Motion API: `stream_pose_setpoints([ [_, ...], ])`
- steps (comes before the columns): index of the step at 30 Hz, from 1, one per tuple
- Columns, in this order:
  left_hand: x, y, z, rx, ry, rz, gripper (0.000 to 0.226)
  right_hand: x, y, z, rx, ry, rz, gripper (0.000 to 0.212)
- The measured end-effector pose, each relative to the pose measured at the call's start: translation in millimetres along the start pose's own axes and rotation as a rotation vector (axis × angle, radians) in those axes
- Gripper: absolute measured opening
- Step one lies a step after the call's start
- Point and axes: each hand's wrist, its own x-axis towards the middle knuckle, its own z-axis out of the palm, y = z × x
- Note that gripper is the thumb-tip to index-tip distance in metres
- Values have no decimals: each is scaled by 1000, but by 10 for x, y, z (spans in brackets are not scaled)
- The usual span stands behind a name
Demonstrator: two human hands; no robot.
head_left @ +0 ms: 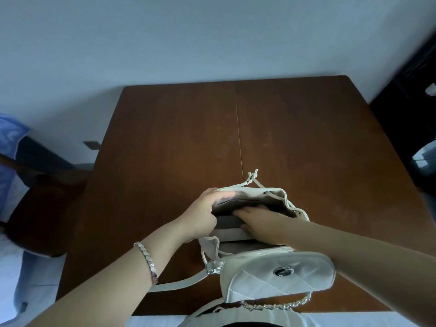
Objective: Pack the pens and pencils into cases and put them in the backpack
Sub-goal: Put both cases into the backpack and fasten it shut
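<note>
— Both hands are at the mouth of the backpack [271, 279], yes?

— Yes. Right hand [257, 223] lies flat, fingers together, pressing on a dark grey case [226, 224] that sits in the opening. Left hand [203, 215] curls round the left rim, thumb inside, holding the mouth wide.

— Where is the case against the grip?

— Under the right palm and just right of the left fingers, partly inside the bag.

— And around that?

— The quilted flap [276, 277] hangs toward the person, its chain [276, 304] below. The drawstring knot [252, 175] lies at the far side, on the brown table [306, 142]. A bracelet [147, 260] circles the left wrist.
</note>
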Motion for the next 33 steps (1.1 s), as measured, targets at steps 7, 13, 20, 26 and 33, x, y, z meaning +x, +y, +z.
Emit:
stream_pose_setpoints([
  [7, -37, -5, 50, -23, -5, 1, 86, 93, -86, 12, -6, 5, 7, 45],
  [13, -50, -13, 26, 2, 28, 19, 81, -25, 47, -52, -210, -61, 104, 48],
  [20, -6, -20, 26, 5, 48, 20, 82, -49, 54, -46, -298, -3, 129, 37],
  [26, 4, -51, 56, -15, 64, 34, 80, -48, 85, -68, -106, -2, 97, 46],
  [33, -34, -30, 46, -6, 63, 20, 81, -67, 1, 7, -45, -99, 154, 72],
])
